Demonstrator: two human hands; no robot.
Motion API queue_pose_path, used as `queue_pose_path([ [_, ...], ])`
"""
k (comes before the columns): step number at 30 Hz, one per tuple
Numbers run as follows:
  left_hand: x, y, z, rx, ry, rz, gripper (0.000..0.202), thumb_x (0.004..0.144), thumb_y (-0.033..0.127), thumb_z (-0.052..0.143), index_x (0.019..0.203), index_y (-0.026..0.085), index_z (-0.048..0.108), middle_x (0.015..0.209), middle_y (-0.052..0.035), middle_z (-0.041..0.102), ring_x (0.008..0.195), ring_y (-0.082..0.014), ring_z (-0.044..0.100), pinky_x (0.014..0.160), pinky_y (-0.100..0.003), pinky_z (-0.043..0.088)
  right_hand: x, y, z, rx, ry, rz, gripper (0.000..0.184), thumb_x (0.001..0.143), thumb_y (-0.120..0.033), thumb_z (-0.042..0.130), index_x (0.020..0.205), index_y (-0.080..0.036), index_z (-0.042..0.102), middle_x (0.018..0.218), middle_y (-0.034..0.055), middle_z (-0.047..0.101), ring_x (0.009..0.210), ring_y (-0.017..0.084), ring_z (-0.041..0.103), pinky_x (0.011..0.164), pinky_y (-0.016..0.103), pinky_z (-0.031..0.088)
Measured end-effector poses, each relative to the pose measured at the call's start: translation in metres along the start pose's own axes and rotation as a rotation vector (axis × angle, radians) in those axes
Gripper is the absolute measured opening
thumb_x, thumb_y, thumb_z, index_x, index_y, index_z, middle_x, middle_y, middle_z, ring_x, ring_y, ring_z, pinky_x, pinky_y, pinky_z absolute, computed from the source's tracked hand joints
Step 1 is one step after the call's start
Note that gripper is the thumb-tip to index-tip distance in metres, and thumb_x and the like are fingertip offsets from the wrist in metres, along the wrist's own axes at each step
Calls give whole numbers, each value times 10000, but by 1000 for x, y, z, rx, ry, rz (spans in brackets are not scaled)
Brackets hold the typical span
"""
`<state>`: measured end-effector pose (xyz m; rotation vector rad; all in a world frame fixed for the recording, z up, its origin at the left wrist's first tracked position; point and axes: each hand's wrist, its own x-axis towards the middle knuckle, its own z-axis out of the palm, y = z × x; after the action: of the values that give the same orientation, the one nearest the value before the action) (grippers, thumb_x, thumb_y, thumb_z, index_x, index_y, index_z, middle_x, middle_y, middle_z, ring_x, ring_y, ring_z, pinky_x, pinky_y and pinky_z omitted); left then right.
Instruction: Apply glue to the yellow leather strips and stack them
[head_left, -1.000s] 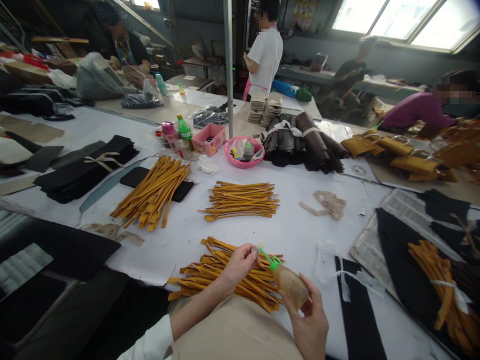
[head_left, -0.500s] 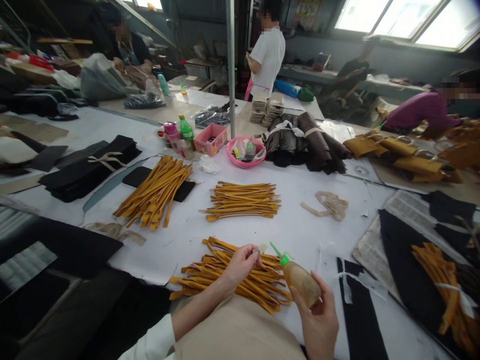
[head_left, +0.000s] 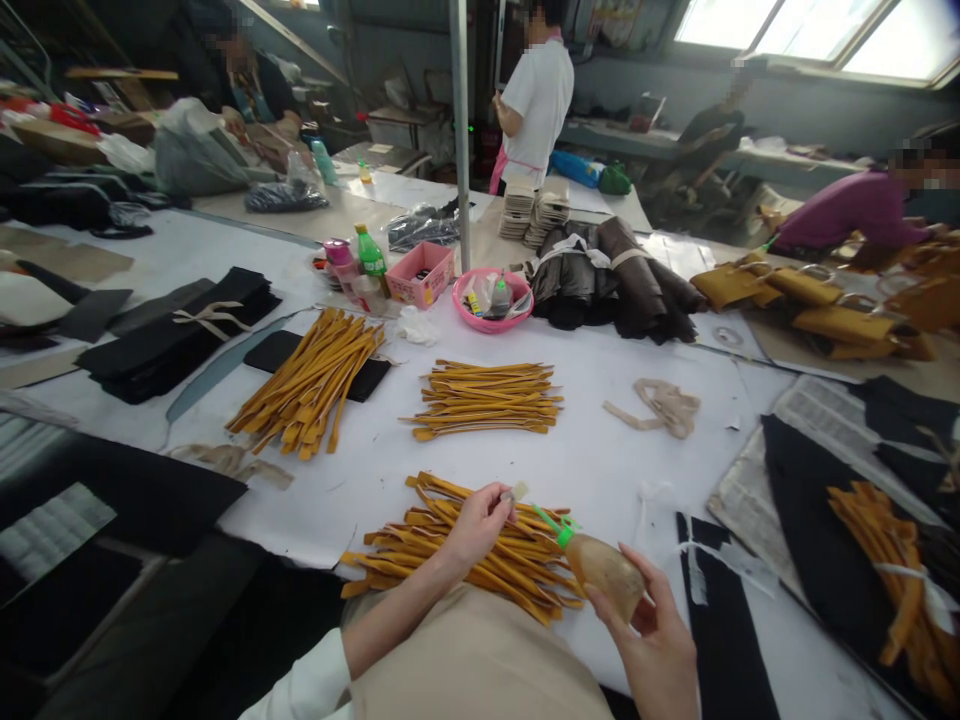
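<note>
My right hand (head_left: 654,640) grips a squeeze bottle (head_left: 600,565) of tan glue with a green nozzle that points up and left. My left hand (head_left: 474,525) pinches a small whitish piece (head_left: 517,491) between its fingertips, just left of the nozzle tip. Both hands hover over a loose pile of mustard-yellow leather strips (head_left: 465,555) at the near edge of the white table (head_left: 600,450). Two more heaps of the same strips lie further off: a pile in the middle (head_left: 484,400) and a pile to the left (head_left: 311,385).
A pink bowl (head_left: 491,298), a pink box (head_left: 420,275) and a green bottle (head_left: 367,255) stand by a metal pole (head_left: 459,130). Black fabric stacks (head_left: 172,335) lie left, dark rolls (head_left: 607,280) behind. Black pieces with yellow strips (head_left: 885,560) lie right. Several people work at the far tables.
The bottle dipped right and down, then came back up toward the left hand. The left hand kept its pinch on the small piece and barely moved.
</note>
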<state>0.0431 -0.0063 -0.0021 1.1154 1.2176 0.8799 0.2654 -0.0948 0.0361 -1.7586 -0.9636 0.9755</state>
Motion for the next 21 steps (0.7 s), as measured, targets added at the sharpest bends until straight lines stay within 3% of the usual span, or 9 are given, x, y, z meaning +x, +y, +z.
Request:
queue_pose_path([
  [7, 1, 23, -23, 360, 115, 101, 353, 959, 457, 485, 1214, 260, 632, 924, -4, 663, 798, -169, 573, 721, -248, 383, 10, 8, -20, 359, 159, 172, 665, 617, -404, 891, 1191, -195, 631, 1048, 83, 705, 712, 245, 702, 523, 296, 551],
  [11, 16, 48, -26, 467, 125, 198, 361, 980, 460, 441, 1015, 220, 709, 681, 29, 559, 633, -134, 476, 607, -236, 338, 14, 15, -31, 442, 230, 229, 665, 608, -386, 906, 1180, -205, 619, 1006, 58, 711, 675, 236, 721, 526, 273, 548],
  [14, 48, 59, -19, 659, 110, 310, 384, 986, 453, 431, 865, 216, 708, 633, 38, 515, 611, -123, 448, 598, -233, 328, 15, 21, -36, 454, 258, 239, 648, 627, -388, 901, 1182, -219, 611, 993, 41, 713, 681, 224, 730, 547, 251, 552],
  [16, 77, 58, -11, 743, 90, 365, 382, 996, 443, 411, 901, 223, 709, 689, 23, 570, 666, -135, 509, 653, -233, 378, 16, 25, -38, 459, 277, 242, 636, 636, -391, 898, 1178, -222, 610, 987, 36, 715, 680, 219, 732, 548, 242, 550],
  [18, 105, 47, -1, 795, 57, 401, 333, 987, 427, 444, 1110, 222, 676, 885, -27, 649, 829, -177, 586, 779, -265, 444, 17, 28, -40, 469, 294, 241, 629, 636, -390, 899, 1170, -223, 611, 980, 30, 715, 673, 213, 732, 543, 234, 548],
  [21, 123, 15, 17, 960, 74, 393, 451, 943, 401, 545, 1333, 174, 538, 1237, -146, 579, 1157, -279, 530, 979, -397, 429, 16, 34, -42, 472, 307, 242, 624, 642, -394, 896, 1170, -222, 611, 982, 28, 713, 673, 208, 731, 545, 232, 547],
])
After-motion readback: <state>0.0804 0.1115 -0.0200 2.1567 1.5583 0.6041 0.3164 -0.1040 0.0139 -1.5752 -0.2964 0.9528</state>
